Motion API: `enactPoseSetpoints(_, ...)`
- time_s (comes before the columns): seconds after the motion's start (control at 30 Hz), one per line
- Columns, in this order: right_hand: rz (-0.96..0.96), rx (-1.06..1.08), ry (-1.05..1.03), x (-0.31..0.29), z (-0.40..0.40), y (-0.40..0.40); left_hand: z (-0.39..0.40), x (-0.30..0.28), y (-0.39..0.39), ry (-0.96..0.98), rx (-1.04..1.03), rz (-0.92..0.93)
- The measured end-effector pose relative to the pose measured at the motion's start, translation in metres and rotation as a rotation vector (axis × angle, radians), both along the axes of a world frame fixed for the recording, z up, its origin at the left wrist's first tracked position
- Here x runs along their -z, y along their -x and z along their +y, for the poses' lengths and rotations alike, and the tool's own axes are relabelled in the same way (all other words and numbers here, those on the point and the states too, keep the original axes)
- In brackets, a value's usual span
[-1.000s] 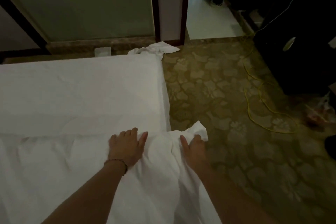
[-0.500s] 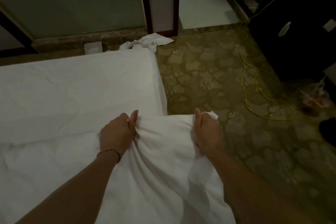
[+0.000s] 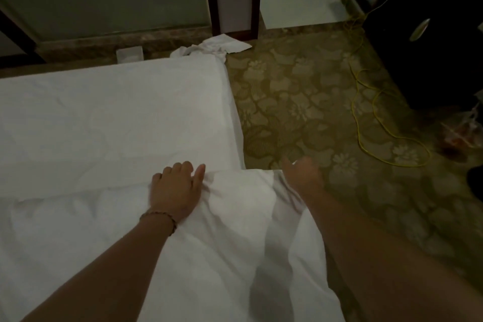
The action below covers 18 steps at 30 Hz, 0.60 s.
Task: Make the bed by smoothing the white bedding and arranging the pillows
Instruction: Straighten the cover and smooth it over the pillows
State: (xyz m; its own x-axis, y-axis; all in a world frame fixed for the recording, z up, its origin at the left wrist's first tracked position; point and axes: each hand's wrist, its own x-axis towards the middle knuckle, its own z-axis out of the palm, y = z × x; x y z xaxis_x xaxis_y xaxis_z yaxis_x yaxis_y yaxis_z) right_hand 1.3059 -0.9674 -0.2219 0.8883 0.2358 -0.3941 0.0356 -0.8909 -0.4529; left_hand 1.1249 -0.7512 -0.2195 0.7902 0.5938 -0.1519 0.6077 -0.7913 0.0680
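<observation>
The bed's flat white sheet covers the mattress at the left. A white duvet lies bunched over the near part, and its top edge runs across at my hands. My left hand, with a bracelet on the wrist, has its fingers curled on that edge and its thumb stretched out. My right hand is blurred and hovers just past the duvet's right corner, over the carpet, with loose fingers that hold nothing. No pillow is in view.
Patterned carpet lies right of the bed. A crumpled white cloth sits on the floor at the far bed corner. A yellow cable loops across the carpet toward dark furniture. A plastic bag lies at the right edge.
Both hands gripped the duvet's edge half a second ago. My right hand has let go of the corner and moved right, and the edge now lies flatter.
</observation>
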Motion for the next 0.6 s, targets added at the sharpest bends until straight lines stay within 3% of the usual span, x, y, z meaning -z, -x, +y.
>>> enactPoseSetpoints(0.1,0.093,-0.126,0.093,0.008,0.009,0.0,0.007,0.003,0.005,0.005,0.073,0.086)
enactPoseSetpoints(0.23,0.092,0.014,-0.018,0.02,0.004,0.005,0.002,-0.002,0.01,0.026,-0.01,0.036)
enactPoseSetpoints(0.47,-0.307,0.126,-0.177,-0.028,0.017,-0.031,0.018,-0.038,-0.017,-0.049,-0.079,-0.132)
enactPoseSetpoints(0.6,-0.263,0.154,-0.17,0.004,0.004,-0.033,0.016,-0.024,-0.014,-0.051,-0.034,-0.127)
